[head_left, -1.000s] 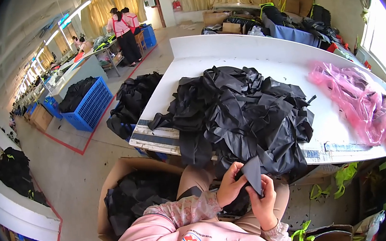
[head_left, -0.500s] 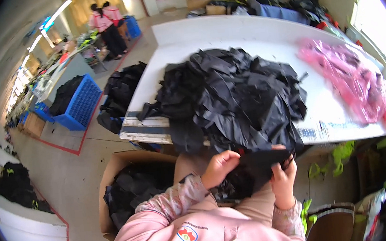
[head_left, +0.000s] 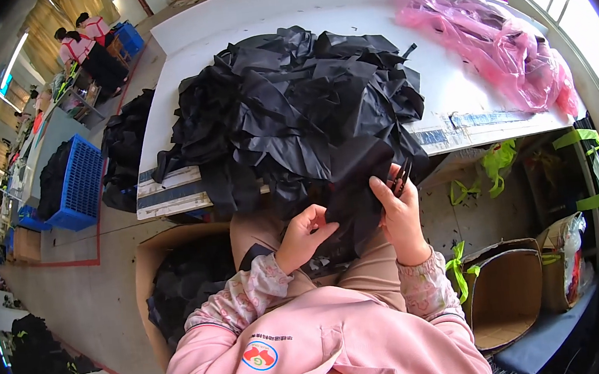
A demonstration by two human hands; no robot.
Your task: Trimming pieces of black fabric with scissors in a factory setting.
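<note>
Below the white table [head_left: 449, 83], both hands' fingers [head_left: 317, 218] pinch a black fabric piece [head_left: 355, 196] hanging lengthwise downward.

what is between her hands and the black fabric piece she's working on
Nothing visible: the left hand and right hand both already grip the black fabric piece; the right hand also holds small dark snips.
</note>
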